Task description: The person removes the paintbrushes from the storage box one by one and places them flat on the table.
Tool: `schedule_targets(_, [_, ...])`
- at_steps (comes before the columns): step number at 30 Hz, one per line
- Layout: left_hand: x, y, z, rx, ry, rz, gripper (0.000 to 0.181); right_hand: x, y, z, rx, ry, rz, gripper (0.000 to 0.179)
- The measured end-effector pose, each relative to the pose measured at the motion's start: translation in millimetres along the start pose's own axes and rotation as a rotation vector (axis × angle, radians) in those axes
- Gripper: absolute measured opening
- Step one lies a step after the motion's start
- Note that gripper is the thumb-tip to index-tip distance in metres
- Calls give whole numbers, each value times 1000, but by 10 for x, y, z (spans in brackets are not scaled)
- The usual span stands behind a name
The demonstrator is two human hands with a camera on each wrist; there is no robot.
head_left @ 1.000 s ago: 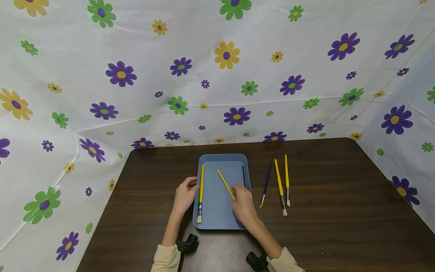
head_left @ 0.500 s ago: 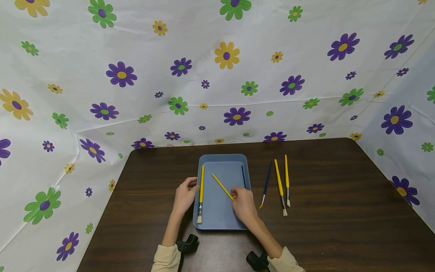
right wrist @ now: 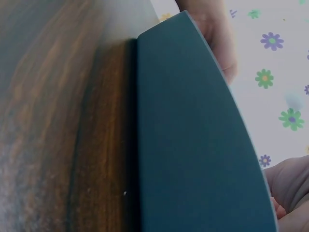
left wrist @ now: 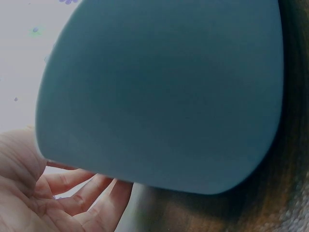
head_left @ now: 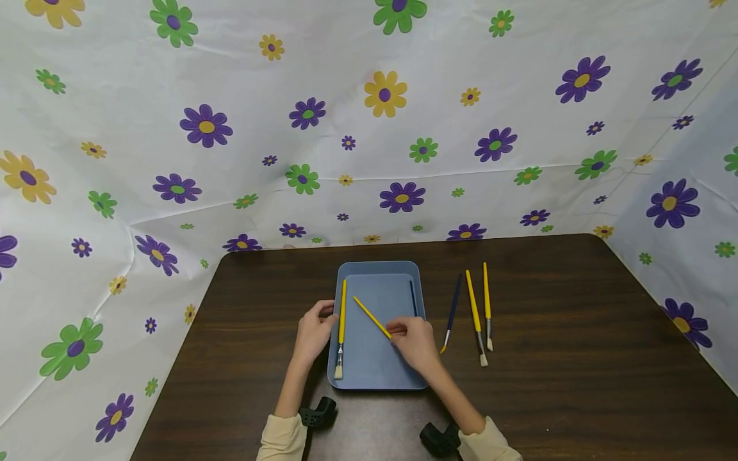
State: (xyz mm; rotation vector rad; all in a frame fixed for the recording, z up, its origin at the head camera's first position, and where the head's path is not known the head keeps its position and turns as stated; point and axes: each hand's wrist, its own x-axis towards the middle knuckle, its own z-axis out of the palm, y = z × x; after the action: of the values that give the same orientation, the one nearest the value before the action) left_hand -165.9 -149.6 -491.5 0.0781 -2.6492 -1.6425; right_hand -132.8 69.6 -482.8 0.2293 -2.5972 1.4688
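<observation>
A blue-grey tray (head_left: 375, 368) lies on the table. My left hand (head_left: 313, 330) holds its left rim, thumb at the edge and fingers along the outside. My right hand (head_left: 416, 342) pinches a thin yellow paintbrush (head_left: 370, 315) over the tray; its handle slants up to the left and its lower end is hidden by the hand. Along the tray's left side rests a wider yellow paintbrush (head_left: 342, 317), bristles toward me. On the right side lies a dark stick-like handle (head_left: 412, 296), partly covered by the right hand. Both wrist views mostly show the tray's outer wall (left wrist: 159, 96).
To the right of the tray, on the dark wooden table (head_left: 576, 358), lie a dark blue paintbrush (head_left: 453, 307), a yellow paintbrush (head_left: 474, 301) and another yellow paintbrush (head_left: 487, 294). A flower-patterned white sheet (head_left: 242, 83) hangs behind the table.
The right hand has shifted slightly left, and the pinched paintbrush has moved left and tilted further over. The dark handle on the tray has shifted slightly. The left hand stays put.
</observation>
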Motion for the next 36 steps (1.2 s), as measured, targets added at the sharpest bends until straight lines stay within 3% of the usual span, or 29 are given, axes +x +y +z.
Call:
schedule_targets(12, [-2,12,2,-1,1,-6,33,52,-28,-62,205,11,177,18])
schedule_targets(21, [2,-2,3,0,-2,1,34,79,-41,-111,604,-4,366,26])
schedule_targets(36, [-2,7,-1,10,3,1,33,122,-38,-267,818,-100,469,38])
